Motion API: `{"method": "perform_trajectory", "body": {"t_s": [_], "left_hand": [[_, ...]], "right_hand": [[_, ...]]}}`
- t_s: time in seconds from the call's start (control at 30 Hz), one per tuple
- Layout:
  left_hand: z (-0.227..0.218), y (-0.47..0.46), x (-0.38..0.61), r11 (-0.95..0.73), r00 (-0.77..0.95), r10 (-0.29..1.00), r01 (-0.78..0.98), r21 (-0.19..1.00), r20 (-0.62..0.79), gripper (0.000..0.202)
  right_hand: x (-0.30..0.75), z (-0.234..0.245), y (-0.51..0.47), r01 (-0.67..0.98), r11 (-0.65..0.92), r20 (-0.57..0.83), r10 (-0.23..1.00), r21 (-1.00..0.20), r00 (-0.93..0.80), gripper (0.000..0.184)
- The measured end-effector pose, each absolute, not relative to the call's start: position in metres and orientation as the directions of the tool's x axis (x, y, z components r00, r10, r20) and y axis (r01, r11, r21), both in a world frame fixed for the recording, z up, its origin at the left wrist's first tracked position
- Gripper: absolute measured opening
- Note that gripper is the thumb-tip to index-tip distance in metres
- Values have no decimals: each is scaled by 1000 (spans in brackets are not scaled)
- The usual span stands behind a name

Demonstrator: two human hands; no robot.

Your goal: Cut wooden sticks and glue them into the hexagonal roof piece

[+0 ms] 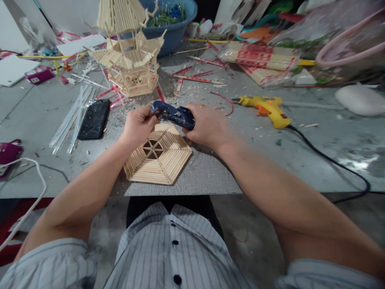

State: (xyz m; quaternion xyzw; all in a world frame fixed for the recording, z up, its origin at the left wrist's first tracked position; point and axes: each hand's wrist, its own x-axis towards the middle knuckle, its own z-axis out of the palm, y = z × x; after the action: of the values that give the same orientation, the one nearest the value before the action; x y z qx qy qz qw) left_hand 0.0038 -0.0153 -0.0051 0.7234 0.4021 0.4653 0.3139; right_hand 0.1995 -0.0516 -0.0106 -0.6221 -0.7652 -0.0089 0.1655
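A dark blue hand cutter with worn, pale-flecked paint is held level above the table. My right hand wraps around its right end. At the curved left end of the cutter, my left hand is closed in a pinch; whatever lies between its fingertips is hidden. Just below both hands lies a flat hexagonal panel of thin wooden sticks, with a spoked opening in its middle. Its upper edge is partly covered by my hands.
Behind stands a wooden-stick pagoda model by a blue basin. A phone and clear glue sticks lie left. On the right are a yellow glue gun with its cord and packs of sticks.
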Motion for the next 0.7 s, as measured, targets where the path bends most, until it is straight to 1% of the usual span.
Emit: {"method": "perform_trajectory", "body": {"t_s": [0.23,0.4,0.57,0.7], "left_hand": [[-4,-16,4,-463,229,885,330,822,406,25],[-3,-17,4,-454,238,889,335,826,392,27],[-1,-19,4,-473,263,876,310,825,404,28],[-2,-17,3,-488,298,861,252,836,413,25]], "right_hand": [[200,-11,-53,953,236,280,944,-193,-177,43],[200,-11,-52,957,227,260,950,-182,-176,41],[199,-10,-52,962,210,246,955,-173,-164,36],[196,-11,-52,976,153,243,963,-158,-112,34]]}}
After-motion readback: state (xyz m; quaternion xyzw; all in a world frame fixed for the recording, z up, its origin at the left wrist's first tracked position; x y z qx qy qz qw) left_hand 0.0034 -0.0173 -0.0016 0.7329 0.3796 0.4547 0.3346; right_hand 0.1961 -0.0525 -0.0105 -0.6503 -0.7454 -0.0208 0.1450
